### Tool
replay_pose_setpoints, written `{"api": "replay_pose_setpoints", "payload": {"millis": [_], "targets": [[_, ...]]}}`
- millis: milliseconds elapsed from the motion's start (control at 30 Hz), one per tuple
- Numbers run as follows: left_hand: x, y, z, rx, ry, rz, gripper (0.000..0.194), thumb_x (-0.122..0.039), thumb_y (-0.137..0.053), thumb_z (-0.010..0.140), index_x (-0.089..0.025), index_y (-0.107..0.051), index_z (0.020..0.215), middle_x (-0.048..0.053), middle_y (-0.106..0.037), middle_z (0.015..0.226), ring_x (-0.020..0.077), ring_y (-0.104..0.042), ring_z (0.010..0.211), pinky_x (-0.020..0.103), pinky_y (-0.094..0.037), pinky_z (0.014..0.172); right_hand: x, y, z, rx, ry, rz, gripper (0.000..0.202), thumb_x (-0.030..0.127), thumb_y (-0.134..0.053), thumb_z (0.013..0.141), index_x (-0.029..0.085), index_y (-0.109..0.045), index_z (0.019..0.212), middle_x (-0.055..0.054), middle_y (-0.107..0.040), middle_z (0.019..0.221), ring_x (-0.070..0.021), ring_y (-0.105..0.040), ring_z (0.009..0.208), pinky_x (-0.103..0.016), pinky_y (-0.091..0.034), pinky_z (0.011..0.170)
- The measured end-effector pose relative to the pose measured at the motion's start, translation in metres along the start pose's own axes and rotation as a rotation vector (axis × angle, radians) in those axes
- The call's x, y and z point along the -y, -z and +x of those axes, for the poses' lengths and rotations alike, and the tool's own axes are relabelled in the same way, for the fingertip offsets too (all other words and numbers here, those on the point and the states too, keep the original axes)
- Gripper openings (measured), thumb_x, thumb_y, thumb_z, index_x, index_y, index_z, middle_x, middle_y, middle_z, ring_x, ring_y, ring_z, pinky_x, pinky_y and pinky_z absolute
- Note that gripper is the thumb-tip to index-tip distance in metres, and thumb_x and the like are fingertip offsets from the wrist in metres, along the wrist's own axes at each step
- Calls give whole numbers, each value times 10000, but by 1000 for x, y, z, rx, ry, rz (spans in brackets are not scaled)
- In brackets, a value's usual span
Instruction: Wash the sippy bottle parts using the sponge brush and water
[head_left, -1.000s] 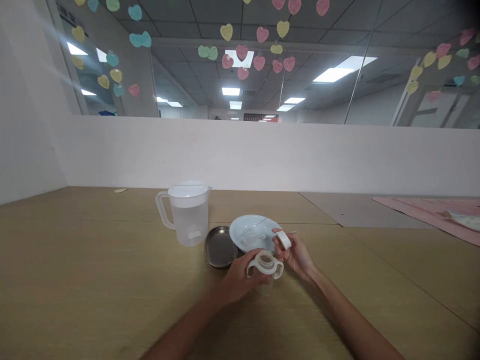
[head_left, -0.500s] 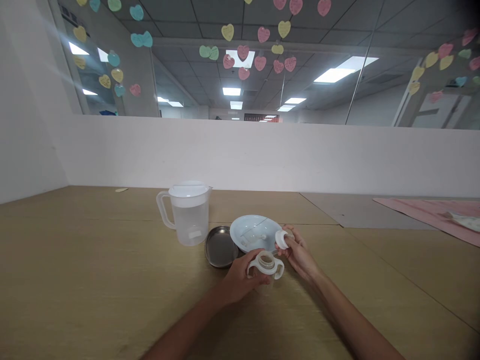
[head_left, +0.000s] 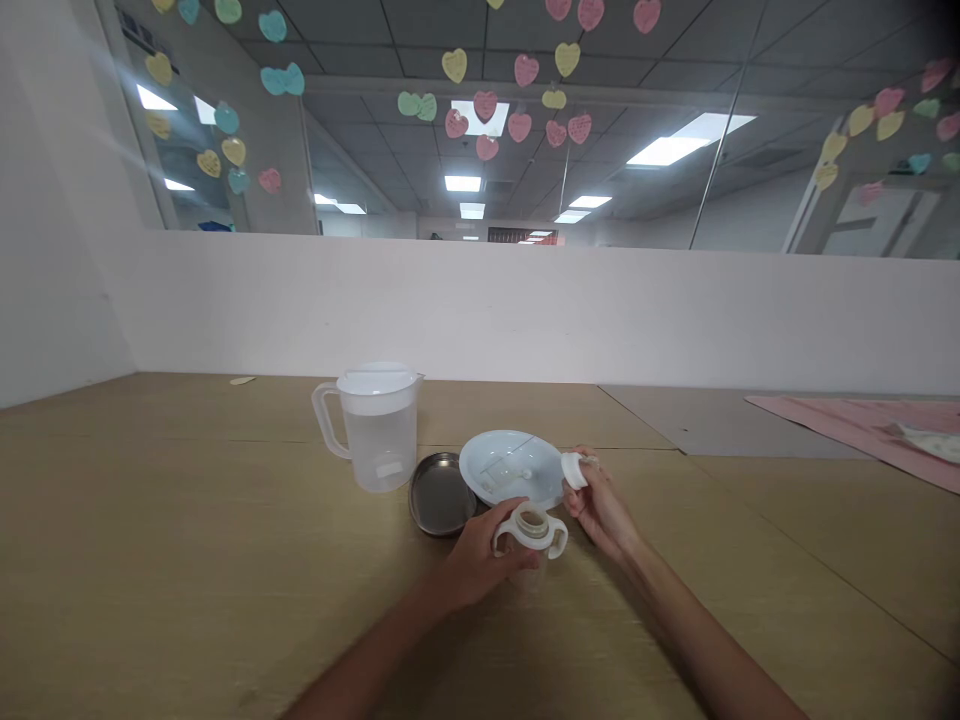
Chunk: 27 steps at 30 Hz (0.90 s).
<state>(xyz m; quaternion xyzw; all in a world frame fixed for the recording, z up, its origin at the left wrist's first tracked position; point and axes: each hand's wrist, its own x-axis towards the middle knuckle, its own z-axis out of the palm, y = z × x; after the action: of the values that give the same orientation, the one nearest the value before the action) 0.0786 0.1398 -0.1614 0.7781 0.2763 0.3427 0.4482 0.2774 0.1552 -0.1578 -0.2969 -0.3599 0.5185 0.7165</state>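
My left hand (head_left: 487,545) is closed around a clear baby bottle (head_left: 531,527) with a white two-handled collar. The bottle's mouth is uncovered and faces up. A white bottle cap ring (head_left: 574,470) is pinched in my right hand (head_left: 600,505), tilted on its side, just right of a pale blue bowl (head_left: 476,462). Some water and a small whitish piece (head_left: 526,474) show inside the bowl. Left of the bowl, a round steel dish (head_left: 442,495) sits on the table, touching or very near the bowl's edge.
A lidded translucent pitcher (head_left: 380,435) holding clear liquid stands behind and left of the dish. The wooden table (head_left: 225,560) runs back to a white wall (head_left: 487,310). A pink cloth (head_left: 847,415) lies at the far right.
My right hand has shifted slightly right with the cap ring, away from the bottle and the bowl, and turned it a little. My left hand and the bottle have stayed in place.
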Motion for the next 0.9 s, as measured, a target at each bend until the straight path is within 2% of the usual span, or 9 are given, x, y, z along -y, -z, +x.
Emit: {"api": "replay_pose_setpoints", "payload": {"millis": [100,300,367,467,567,633,767,900], "targets": [[-2,1,-1,4,9,-3,577,-434,-646,726,-184,-497,1224,57,-625,1084,198,-561,907,290,-432,792,3,2,1,44,-22,84,219,310,-626,696,235,-516,870,111,-373,484,-22,-268,320,-135,-271,298],[-4,1,-1,4,8,6,582,-436,-646,725,-186,-495,1228,64,-614,1112,201,-557,919,298,-429,810,4,12,3,127,-72,111,169,275,-541,650,176,-570,784,89,-289,479,-36,-216,347,-162,-241,315],[-4,1,-1,15,7,12,580,-445,-640,729,-192,-493,1229,60,-615,1107,199,-558,915,298,-428,810,5,13,2,160,-132,108,195,335,-524,669,164,-574,748,85,-260,475,-45,-212,357,-170,-230,319],[-3,1,0,13,2,11,583,-457,-637,729,-193,-493,1229,57,-615,1110,200,-558,922,300,-425,822,8,11,0,179,-239,84,356,505,-487,724,158,-568,727,79,-255,477,-52,-215,371,-175,-217,328],[-3,1,0,3,-10,9,579,-456,-643,725,-189,-502,1220,58,-613,1118,204,-556,937,302,-423,835,11,7,-3,182,-293,41,509,645,-457,706,154,-574,769,66,-307,477,-57,-243,378,-175,-214,333],[-3,1,0,8,-14,4,574,-446,-645,727,-188,-503,1219,60,-612,1121,205,-554,944,301,-423,837,11,5,-4,185,-308,30,554,673,-442,696,152,-584,821,52,-348,475,-68,-277,383,-180,-228,337],[-3,1,0,14,-17,3,566,-443,-639,735,-190,-500,1222,60,-611,1118,201,-554,931,295,-423,822,10,4,-4,191,-267,54,416,507,-453,727,157,-606,890,23,-426,513,-97,-354,409,-203,-288,354],[-3,0,0,5,-17,4,564,-443,-640,732,-186,-503,1215,60,-615,1098,197,-555,908,298,-423,814,11,4,-1,175,-190,68,328,355,-454,694,164,-624,899,-12,-529,603,-143,-458,482,-270,-409,420]]}}
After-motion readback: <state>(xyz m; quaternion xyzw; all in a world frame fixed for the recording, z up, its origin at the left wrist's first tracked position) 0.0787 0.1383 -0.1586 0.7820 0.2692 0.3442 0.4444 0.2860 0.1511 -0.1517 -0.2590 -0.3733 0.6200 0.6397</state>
